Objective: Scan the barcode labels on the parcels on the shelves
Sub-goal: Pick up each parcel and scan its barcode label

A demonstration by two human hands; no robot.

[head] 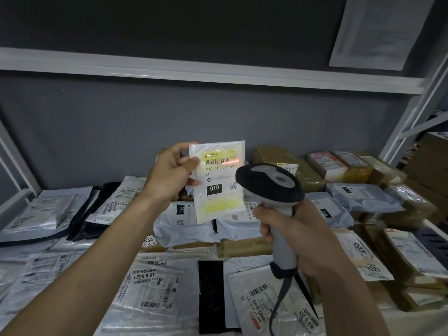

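My left hand (169,174) grips a small white plastic parcel (219,183) by its left edge and holds it upright above the shelf. Its label faces me, printed "010-010 L30-551" with a black "010" box. My right hand (288,236) grips the grey handle of a corded barcode scanner (269,184), whose black head sits just right of the parcel's lower half. A red scan line (230,162) glows across the right part of the barcode near the label's top.
The shelf (21,197) is covered with many grey and white poly mailers (150,287) and taped brown boxes (303,170) at the back right. A white shelf beam (218,71) runs overhead. Upright frame posts stand at both sides. The scanner's cable (281,299) hangs down.
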